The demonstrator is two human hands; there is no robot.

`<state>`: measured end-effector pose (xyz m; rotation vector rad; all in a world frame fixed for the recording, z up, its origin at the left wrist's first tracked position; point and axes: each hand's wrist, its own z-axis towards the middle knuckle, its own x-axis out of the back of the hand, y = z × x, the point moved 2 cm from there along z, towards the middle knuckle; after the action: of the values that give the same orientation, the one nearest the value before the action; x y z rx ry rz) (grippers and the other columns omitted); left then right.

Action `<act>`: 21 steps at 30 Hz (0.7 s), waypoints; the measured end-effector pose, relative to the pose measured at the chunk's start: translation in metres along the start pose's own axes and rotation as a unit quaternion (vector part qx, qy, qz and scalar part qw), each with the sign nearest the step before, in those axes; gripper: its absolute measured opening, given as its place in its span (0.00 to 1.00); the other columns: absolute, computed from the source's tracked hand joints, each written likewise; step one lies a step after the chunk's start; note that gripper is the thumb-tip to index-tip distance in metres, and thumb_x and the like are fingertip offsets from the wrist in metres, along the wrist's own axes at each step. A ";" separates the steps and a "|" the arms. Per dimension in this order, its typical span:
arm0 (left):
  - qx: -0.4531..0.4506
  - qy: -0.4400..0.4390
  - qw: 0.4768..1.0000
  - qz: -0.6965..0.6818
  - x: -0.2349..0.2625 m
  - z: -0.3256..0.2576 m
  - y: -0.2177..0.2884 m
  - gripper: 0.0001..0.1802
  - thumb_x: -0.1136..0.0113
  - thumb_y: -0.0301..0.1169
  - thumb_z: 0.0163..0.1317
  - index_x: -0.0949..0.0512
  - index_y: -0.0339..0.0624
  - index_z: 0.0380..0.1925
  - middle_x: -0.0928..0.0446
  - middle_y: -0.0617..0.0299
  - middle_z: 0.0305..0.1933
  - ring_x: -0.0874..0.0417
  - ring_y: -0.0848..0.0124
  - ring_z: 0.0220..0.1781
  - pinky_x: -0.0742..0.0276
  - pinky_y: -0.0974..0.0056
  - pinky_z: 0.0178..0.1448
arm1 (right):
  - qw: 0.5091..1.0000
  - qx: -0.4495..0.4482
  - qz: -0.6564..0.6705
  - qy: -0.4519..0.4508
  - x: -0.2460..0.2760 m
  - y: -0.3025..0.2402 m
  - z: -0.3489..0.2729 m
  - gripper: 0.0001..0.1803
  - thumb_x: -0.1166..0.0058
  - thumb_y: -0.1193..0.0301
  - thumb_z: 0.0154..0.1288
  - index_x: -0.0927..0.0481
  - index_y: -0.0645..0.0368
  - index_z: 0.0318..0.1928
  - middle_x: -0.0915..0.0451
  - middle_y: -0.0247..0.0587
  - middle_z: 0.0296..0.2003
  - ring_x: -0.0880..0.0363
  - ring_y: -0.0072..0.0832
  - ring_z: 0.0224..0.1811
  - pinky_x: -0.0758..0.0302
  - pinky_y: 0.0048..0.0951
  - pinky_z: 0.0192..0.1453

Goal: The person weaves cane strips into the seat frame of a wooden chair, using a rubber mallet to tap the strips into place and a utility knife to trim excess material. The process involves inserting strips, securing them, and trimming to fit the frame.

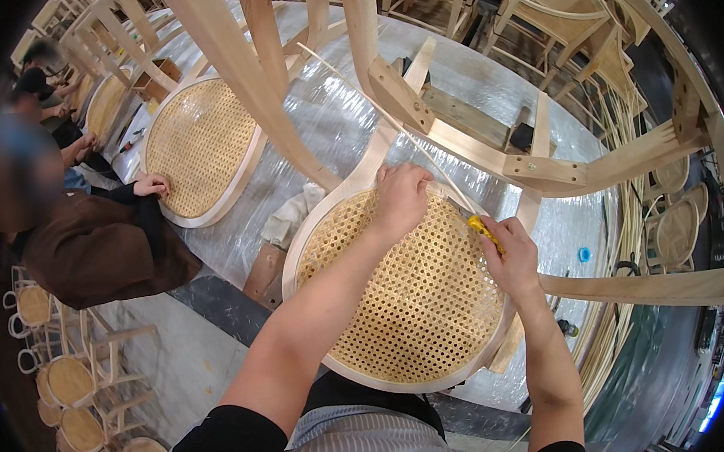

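Observation:
Before me lies a chair frame with a round woven cane panel (401, 307) set in a pale wooden rim. My left hand (402, 198) rests at the panel's far edge with its fingers curled down; what they pinch, if anything, is hidden. In my right hand (512, 257) is a yellow-handled tool (485, 232), pointing at the far right part of the rim; its tip is too small to make out. A long thin cane strip (370, 99) slants from the tool's tip area up and left past the chair legs.
Wooden chair legs (349, 34) rise beyond the panel. A second cane-panel chair (201, 149) lies to the left, with a co-worker's hand (152, 185) on it. Long cane strips (623, 233) and a blue ring (584, 254) are at the right. A white cloth (292, 216) lies beside my panel.

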<state>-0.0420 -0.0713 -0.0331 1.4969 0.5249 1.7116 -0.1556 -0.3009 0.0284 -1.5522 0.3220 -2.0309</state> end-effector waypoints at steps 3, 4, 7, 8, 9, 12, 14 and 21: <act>-0.054 -0.029 0.998 -0.029 0.013 -0.007 -0.005 0.21 0.33 0.31 0.65 0.15 0.42 0.58 0.16 0.49 0.63 0.20 0.53 0.69 0.40 0.46 0.81 | 1.000 0.004 -0.016 -0.016 -0.001 -0.001 0.004 0.17 0.34 0.69 0.71 0.11 0.55 0.58 0.19 0.43 0.38 0.15 0.41 0.34 0.18 0.39 0.39; -0.060 -0.053 0.996 -0.037 0.017 -0.006 -0.007 0.23 0.32 0.31 0.66 0.16 0.41 0.61 0.17 0.49 0.65 0.21 0.53 0.71 0.41 0.46 0.83 | 1.000 0.006 -0.020 -0.021 -0.002 -0.002 0.005 0.17 0.34 0.69 0.71 0.11 0.55 0.58 0.19 0.44 0.38 0.15 0.41 0.34 0.17 0.40 0.39; -0.064 -0.087 0.994 -0.036 0.023 -0.007 0.002 0.27 0.31 0.33 0.65 0.19 0.38 0.65 0.19 0.48 0.69 0.23 0.53 0.74 0.42 0.48 0.85 | 0.999 0.000 -0.032 -0.041 -0.005 0.000 0.006 0.17 0.35 0.67 0.71 0.11 0.54 0.58 0.19 0.43 0.38 0.14 0.41 0.35 0.17 0.40 0.40; -0.062 -0.089 0.994 -0.028 0.025 -0.008 0.002 0.29 0.30 0.33 0.65 0.19 0.38 0.66 0.20 0.48 0.69 0.24 0.53 0.74 0.42 0.49 0.85 | 0.999 0.001 -0.032 -0.042 -0.007 -0.001 0.008 0.17 0.35 0.67 0.71 0.11 0.54 0.58 0.18 0.43 0.38 0.14 0.41 0.35 0.17 0.40 0.40; -0.062 -0.091 0.994 -0.026 0.026 -0.008 0.002 0.29 0.30 0.34 0.65 0.20 0.38 0.66 0.20 0.48 0.70 0.24 0.53 0.75 0.43 0.48 0.85 | 0.999 0.001 -0.033 -0.043 -0.008 -0.001 0.009 0.18 0.35 0.67 0.71 0.11 0.54 0.59 0.18 0.43 0.38 0.14 0.41 0.35 0.17 0.40 0.40; -0.057 -0.095 0.994 -0.019 0.027 -0.008 0.002 0.31 0.28 0.34 0.64 0.20 0.39 0.67 0.21 0.49 0.71 0.25 0.53 0.77 0.43 0.46 0.86 | 0.998 0.002 -0.035 -0.050 -0.009 -0.002 0.012 0.18 0.35 0.67 0.71 0.11 0.54 0.59 0.18 0.43 0.38 0.14 0.41 0.35 0.16 0.40 0.40; -0.051 -0.096 0.994 -0.011 0.027 -0.008 0.001 0.31 0.28 0.35 0.64 0.20 0.40 0.67 0.21 0.49 0.71 0.26 0.53 0.77 0.44 0.44 0.87 | 0.998 0.002 -0.035 -0.053 -0.010 -0.003 0.013 0.18 0.35 0.67 0.71 0.11 0.54 0.59 0.18 0.43 0.38 0.14 0.42 0.36 0.16 0.41 0.41; -0.050 -0.096 0.994 -0.007 0.025 -0.008 0.001 0.31 0.28 0.34 0.63 0.20 0.41 0.67 0.21 0.50 0.72 0.26 0.53 0.77 0.45 0.43 0.87 | 0.997 -0.003 -0.040 -0.061 -0.009 -0.002 0.015 0.18 0.36 0.67 0.71 0.12 0.55 0.59 0.19 0.43 0.38 0.15 0.42 0.36 0.16 0.41 0.41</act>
<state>-0.0501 -0.0511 -0.0181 1.5608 0.3425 1.5400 -0.1408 -0.2926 0.0267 -1.7091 0.2233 -1.9866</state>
